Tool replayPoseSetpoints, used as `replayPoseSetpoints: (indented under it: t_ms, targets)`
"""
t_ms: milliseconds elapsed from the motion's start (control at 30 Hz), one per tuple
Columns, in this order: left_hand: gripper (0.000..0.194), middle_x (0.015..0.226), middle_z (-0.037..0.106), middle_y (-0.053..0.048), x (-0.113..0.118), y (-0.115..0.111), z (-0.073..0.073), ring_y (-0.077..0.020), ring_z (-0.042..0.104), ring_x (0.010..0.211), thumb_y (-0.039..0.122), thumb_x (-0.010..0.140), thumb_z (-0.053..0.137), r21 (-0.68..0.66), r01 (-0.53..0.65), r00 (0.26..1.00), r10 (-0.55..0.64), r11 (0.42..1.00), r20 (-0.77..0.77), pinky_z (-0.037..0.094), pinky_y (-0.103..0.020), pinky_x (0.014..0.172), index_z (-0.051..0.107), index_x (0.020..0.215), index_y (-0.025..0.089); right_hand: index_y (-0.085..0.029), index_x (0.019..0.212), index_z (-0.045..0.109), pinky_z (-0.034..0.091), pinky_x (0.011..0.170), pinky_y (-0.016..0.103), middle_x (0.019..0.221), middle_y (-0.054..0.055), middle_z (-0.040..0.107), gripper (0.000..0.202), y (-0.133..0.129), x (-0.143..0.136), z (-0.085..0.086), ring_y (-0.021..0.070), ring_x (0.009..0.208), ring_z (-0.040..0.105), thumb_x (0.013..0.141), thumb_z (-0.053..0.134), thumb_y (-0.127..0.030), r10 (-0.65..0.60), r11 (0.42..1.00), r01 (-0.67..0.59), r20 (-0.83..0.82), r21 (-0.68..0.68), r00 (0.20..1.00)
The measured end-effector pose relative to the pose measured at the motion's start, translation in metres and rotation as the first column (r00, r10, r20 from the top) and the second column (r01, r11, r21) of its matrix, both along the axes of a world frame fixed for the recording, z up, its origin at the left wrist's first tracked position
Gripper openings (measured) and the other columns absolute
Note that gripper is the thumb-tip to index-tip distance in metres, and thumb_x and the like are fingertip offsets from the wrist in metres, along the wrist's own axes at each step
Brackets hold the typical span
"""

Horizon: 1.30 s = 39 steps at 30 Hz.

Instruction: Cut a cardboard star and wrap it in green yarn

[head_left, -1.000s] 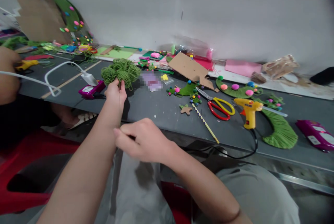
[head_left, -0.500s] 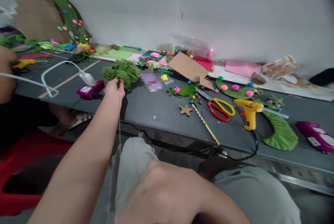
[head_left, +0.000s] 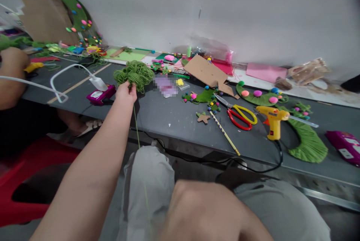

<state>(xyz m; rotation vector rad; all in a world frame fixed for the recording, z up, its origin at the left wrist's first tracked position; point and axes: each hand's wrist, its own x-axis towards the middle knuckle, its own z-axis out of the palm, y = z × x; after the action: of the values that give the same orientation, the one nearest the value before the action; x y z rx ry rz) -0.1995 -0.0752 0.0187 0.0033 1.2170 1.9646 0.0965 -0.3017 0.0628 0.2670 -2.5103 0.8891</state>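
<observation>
My left hand [head_left: 126,93] reaches out over the table, its fingers pinched on the near side of a loose bundle of green yarn [head_left: 136,74]. From that hand a single thin strand [head_left: 137,124] slants down over my left knee towards my right hand. Close to the camera, my right hand [head_left: 205,211] is a blurred fist seen from its back. Its fingers are hidden, but the strand leads to it and has shifted along with it.
Left of the yarn sits a purple power socket [head_left: 101,94] with a white cable plugged in. Scissors [head_left: 239,115], a striped pencil [head_left: 225,133], a yellow glue gun [head_left: 272,119] and a green yarn-wrapped crescent [head_left: 308,141] lie rightward. Another person's arm [head_left: 12,78] is at far left.
My right hand has moved a little to the right, and the strand now slants that way instead of hanging straight. My left hand keeps its pinch on the bundle. The view has shifted slightly.
</observation>
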Motion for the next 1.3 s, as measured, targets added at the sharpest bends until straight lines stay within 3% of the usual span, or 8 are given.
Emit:
replayPoseSetpoints:
  t_ms: [167,300,533,867,967,1033,1133,1300]
  targets:
    - [0.024,0.073,0.059,0.001,0.007,-0.017,0.006,-0.0043,0.063,0.063,0.0,0.098,0.05,-0.009,0.033,0.999,-0.033,0.999,0.01,0.06,-0.011,0.064,0.056,0.081,0.016,-0.02,0.068,0.043,0.03,0.059,0.026,0.062,-0.006,0.043,0.043,0.038,-0.004,-0.001,0.0076,0.057,0.039,0.107,0.042,-0.037,-0.557,0.759,0.579,0.163,-0.299,0.814]
    - [0.021,0.076,0.065,-0.005,0.015,-0.034,0.004,-0.0114,0.072,0.076,-0.003,0.092,0.056,0.014,0.14,0.99,-0.14,0.99,-0.017,0.065,-0.019,0.072,0.058,0.079,0.014,-0.02,0.069,0.037,0.022,0.061,0.029,0.063,-0.006,0.038,0.041,0.065,0.003,-0.006,0.009,0.062,0.033,0.106,0.044,-0.038,-0.682,0.636,0.738,0.283,-0.226,0.675]
    - [0.029,0.075,0.072,-0.005,0.034,-0.072,-0.008,-0.0135,0.073,0.072,-0.012,0.078,0.061,0.002,0.215,0.95,-0.209,0.977,-0.232,0.061,-0.019,0.065,0.058,0.084,0.016,-0.018,0.074,0.052,0.029,0.063,0.027,0.069,-0.003,0.054,0.033,0.073,0.028,0.006,0.0098,0.064,0.041,0.104,0.049,-0.032,-0.361,0.864,0.484,0.498,-0.14,0.788]
    - [0.017,0.078,0.067,-0.003,0.044,-0.145,-0.014,0.0007,0.042,0.042,0.001,0.083,0.063,0.092,0.523,0.841,-0.495,0.847,-0.221,0.031,-0.009,0.034,0.073,0.095,0.007,-0.016,0.125,0.071,0.05,0.096,0.033,0.132,0.011,0.071,0.041,0.084,0.104,0.011,0.0228,0.117,0.067,0.096,0.061,-0.044,-0.104,0.705,0.474,0.584,-0.528,0.805]
    - [0.014,0.074,0.063,-0.001,0.048,-0.156,-0.011,0.0005,0.038,0.04,0.007,0.083,0.069,0.111,0.539,0.831,-0.506,0.835,-0.23,0.029,-0.01,0.032,0.074,0.096,0.008,-0.014,0.102,0.075,0.05,0.086,0.035,0.107,0.013,0.076,0.047,0.105,0.133,-0.001,0.0265,0.102,0.07,0.103,0.042,-0.048,-0.742,0.389,0.919,0.61,0.057,0.276]
    - [0.014,0.074,0.062,-0.001,0.052,-0.162,-0.009,-0.0003,0.039,0.041,0.01,0.082,0.071,0.121,0.542,0.828,-0.503,0.832,-0.249,0.029,-0.011,0.033,0.075,0.096,0.009,-0.01,0.11,0.071,0.047,0.086,0.037,0.112,0.019,0.073,0.037,0.12,0.147,-0.013,0.0312,0.108,0.067,0.1,0.046,-0.037,-0.887,0.082,0.876,0.435,0.476,-0.153]
    - [0.015,0.072,0.062,-0.001,0.058,-0.17,-0.004,-0.0013,0.04,0.041,0.013,0.084,0.069,0.133,0.548,0.818,-0.495,0.826,-0.294,0.029,-0.012,0.034,0.075,0.097,0.009,-0.007,0.123,0.063,0.045,0.075,0.035,0.117,0.022,0.071,0.037,0.139,0.16,-0.029,0.0328,0.105,0.068,0.093,0.055,-0.026,-0.8,0.057,0.724,0.465,0.687,-0.379]
    - [0.015,0.071,0.064,-0.003,0.063,-0.182,0.001,-0.0033,0.043,0.042,0.018,0.085,0.07,0.086,0.529,0.777,-0.441,0.844,-0.449,0.03,-0.015,0.037,0.076,0.097,0.011,-0.009,0.1,0.071,0.042,0.061,0.033,0.094,0.02,0.074,0.029,0.162,0.165,-0.037,0.032,0.086,0.071,0.078,0.07,-0.027,-0.76,0.112,0.71,0.52,0.696,-0.39]
